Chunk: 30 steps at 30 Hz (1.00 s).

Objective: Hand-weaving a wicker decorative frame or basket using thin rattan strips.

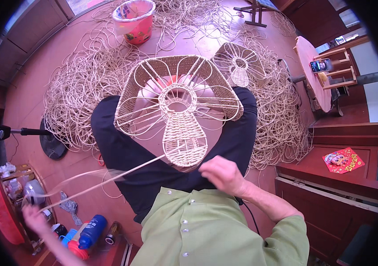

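A woven cord basket (pixel 181 124) lies across my lap, with a ring in its middle, looped spokes and a densely woven, gourd-shaped panel towards me. From the panel's left side a pale cord (pixel 122 174) runs taut down to the left. My left hand (pixel 36 219), blurred by motion, is far out at the lower left, closed on this cord. Close to the lower right of the panel is my right hand (pixel 224 175), apart from it. Its fingers are curled together, and I cannot see whether anything is in them.
Heaps of loose cord (pixel 84 84) cover the floor on both sides. A similar, smaller-looking woven piece (pixel 241 64) rests beyond my right knee. A red bucket (pixel 138 26) stands at the back. At lower left are a blue bottle (pixel 92 231) and a cluttered rack; a round stool (pixel 311 73) is right.
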Each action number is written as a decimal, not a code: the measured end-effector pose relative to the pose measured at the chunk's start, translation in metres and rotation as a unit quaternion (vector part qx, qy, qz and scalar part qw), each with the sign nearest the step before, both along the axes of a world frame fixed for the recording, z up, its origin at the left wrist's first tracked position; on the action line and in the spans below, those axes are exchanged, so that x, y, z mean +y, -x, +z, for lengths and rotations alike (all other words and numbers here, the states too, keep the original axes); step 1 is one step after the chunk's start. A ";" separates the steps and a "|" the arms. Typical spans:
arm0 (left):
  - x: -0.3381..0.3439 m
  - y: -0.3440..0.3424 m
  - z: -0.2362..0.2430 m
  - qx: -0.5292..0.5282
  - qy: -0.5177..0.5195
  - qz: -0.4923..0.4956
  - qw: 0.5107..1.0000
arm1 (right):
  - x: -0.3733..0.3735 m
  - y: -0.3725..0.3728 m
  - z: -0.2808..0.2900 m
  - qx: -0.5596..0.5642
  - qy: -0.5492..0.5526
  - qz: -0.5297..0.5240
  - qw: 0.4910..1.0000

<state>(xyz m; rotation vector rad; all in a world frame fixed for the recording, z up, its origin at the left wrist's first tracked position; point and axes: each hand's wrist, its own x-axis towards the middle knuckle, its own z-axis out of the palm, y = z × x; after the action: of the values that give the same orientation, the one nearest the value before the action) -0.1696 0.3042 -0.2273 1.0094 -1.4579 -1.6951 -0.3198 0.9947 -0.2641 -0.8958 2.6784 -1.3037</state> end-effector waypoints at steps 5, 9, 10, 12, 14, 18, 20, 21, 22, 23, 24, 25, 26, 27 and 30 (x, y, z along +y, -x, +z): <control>-0.123 -0.011 0.059 -0.411 0.527 0.035 0.743 | -0.002 0.018 -0.008 -0.036 0.072 -0.136 0.987; 0.186 0.156 0.006 -0.317 0.655 -0.133 0.673 | -0.017 0.035 0.007 0.081 -0.072 -0.094 0.990; 0.249 0.182 0.007 -0.187 0.551 -0.318 0.749 | -0.022 0.037 0.014 0.117 -0.102 -0.073 0.985; 0.344 0.181 -0.001 -0.110 0.436 -0.518 0.727 | -0.028 0.041 0.019 0.153 -0.139 -0.044 0.977; 0.399 0.172 -0.013 -0.123 0.412 -0.596 0.678 | -0.032 0.042 0.019 0.144 -0.151 -0.032 0.977; 0.402 0.168 -0.035 -0.124 0.439 -0.583 0.673 | -0.037 0.038 0.016 0.099 -0.155 -0.008 0.983; 0.393 0.172 -0.030 -0.124 0.419 -0.573 0.693 | -0.039 0.036 0.013 0.082 -0.134 -0.014 0.987; 0.390 0.173 -0.029 -0.125 0.406 -0.580 0.696 | -0.040 0.036 0.012 0.068 -0.114 -0.018 0.991; 0.389 0.175 -0.028 -0.125 0.407 -0.579 0.696 | -0.041 0.037 0.014 0.069 -0.112 -0.017 0.991; 0.388 0.179 -0.026 -0.112 0.438 -0.575 0.682 | -0.042 0.038 0.018 0.074 -0.136 -0.003 0.988; 0.388 0.182 -0.025 -0.095 0.467 -0.573 0.667 | -0.043 0.038 0.021 0.079 -0.162 0.009 0.984; 0.387 0.184 -0.019 -0.093 0.469 -0.572 0.666 | -0.045 0.039 0.026 0.082 -0.162 0.007 0.983; 0.385 0.185 -0.009 -0.088 0.511 -0.562 0.644 | -0.047 0.040 0.032 0.088 -0.165 -0.001 0.982; 0.386 0.187 0.003 -0.081 0.551 -0.553 0.620 | -0.047 0.040 0.033 0.093 -0.170 -0.011 0.981; 0.407 0.196 0.034 -0.006 0.609 -0.531 0.589 | -0.074 0.051 0.029 0.116 -0.065 0.008 0.991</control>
<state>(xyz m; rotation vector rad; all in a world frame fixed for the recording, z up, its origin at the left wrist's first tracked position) -0.3661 0.7109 -0.1936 -0.8072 -2.7816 -0.6543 -0.3707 0.9207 -0.2355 -1.1134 2.8804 -1.0653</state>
